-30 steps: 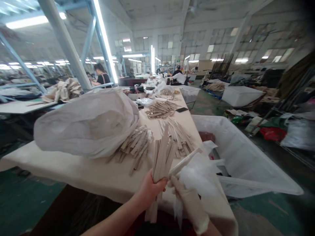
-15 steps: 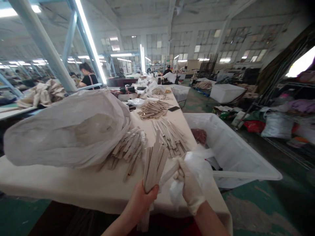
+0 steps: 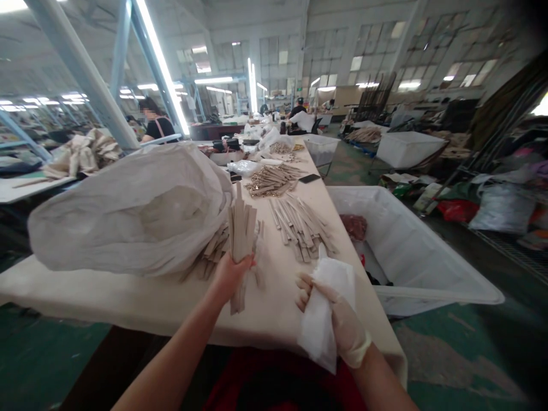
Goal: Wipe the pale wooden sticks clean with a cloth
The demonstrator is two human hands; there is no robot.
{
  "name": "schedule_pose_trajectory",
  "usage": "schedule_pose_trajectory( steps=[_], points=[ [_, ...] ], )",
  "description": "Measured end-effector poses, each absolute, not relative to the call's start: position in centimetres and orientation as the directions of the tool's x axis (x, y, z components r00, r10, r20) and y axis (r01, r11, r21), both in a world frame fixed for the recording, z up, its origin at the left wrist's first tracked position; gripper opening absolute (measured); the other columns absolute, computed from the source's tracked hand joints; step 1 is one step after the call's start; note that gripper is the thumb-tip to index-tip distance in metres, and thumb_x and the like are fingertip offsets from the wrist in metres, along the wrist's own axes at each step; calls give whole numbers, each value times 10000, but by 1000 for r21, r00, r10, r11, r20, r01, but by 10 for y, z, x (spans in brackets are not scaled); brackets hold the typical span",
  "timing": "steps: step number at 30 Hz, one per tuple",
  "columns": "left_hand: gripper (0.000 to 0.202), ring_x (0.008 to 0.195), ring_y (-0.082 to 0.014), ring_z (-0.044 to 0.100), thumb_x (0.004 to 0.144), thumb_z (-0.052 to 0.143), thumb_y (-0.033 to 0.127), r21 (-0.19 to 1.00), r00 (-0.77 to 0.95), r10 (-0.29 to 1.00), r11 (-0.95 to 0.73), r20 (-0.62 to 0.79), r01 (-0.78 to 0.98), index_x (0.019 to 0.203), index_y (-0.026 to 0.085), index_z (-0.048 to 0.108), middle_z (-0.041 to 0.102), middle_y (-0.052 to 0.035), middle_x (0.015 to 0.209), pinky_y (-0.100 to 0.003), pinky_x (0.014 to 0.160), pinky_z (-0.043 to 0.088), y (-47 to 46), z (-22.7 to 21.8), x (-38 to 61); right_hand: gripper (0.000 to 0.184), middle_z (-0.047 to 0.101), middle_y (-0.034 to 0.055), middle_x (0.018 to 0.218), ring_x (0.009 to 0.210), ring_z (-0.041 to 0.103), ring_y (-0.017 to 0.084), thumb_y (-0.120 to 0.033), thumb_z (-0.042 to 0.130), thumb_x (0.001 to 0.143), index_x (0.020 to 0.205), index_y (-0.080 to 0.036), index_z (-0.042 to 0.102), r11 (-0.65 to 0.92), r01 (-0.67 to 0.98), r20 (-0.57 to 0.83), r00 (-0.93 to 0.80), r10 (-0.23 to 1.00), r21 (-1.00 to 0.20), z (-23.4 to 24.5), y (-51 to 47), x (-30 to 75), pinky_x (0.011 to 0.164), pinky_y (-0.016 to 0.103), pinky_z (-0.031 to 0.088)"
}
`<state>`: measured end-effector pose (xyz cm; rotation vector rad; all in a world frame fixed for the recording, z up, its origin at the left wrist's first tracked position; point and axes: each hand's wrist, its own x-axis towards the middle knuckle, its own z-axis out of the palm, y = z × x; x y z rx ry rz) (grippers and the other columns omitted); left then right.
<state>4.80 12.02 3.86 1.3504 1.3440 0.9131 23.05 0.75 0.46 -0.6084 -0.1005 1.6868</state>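
Note:
My left hand (image 3: 229,274) is bare and closed round a bundle of flat pale wooden sticks (image 3: 240,231), held upright over the table's near part. My right hand (image 3: 338,319), in a light glove, grips a white cloth (image 3: 323,311) that hangs down past the wrist, just above the table's near right edge. Loose sticks (image 3: 214,251) spill from a large white sack (image 3: 132,205) right behind the left hand. Another heap of sticks (image 3: 299,222) lies beyond the right hand.
The long cream table (image 3: 141,299) runs away from me, with a further stick pile (image 3: 272,181) and small bags farther along. A big white bin (image 3: 422,265) stands to the right of the table. People work at far tables. Clutter covers the floor at right.
My left hand has carried the bundle left and away, toward the sack. The single stick that the right hand wiped is gone from it; the right hand now holds only the cloth, lower.

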Motion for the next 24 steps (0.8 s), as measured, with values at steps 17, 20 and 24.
schedule_pose_trajectory(
  steps=[17, 20, 24],
  points=[
    [183, 631, -127, 482, 661, 550, 241, 787, 554, 831, -314, -42, 531, 822, 155, 536, 537, 13, 688, -213, 552, 335, 83, 42, 99, 243, 637, 35, 669, 564, 558, 135, -302, 734, 622, 792, -149, 651, -369, -627, -378, -127, 917, -686, 0, -14, 196, 563, 250, 444],
    [213, 642, -123, 487, 656, 551, 236, 810, 525, 850, -281, -38, 514, 850, 150, 535, 546, 12, 707, -205, 554, 340, 85, 37, 101, 291, 668, 75, 740, 663, 600, 184, -325, 742, 596, 796, -126, 667, -401, -527, -371, -167, 913, -749, 9, -19, 197, 653, 295, 461],
    [221, 625, -109, 481, 636, 563, 225, 845, 545, 835, -240, -71, 477, 840, 147, 531, 544, 15, 709, -194, 537, 346, 89, 27, 106, 259, 649, 36, 640, 576, 582, 164, -330, 752, 565, 702, -137, 648, -457, -540, -475, -115, 872, -707, 3, -20, 194, 589, 293, 467]
  ],
)
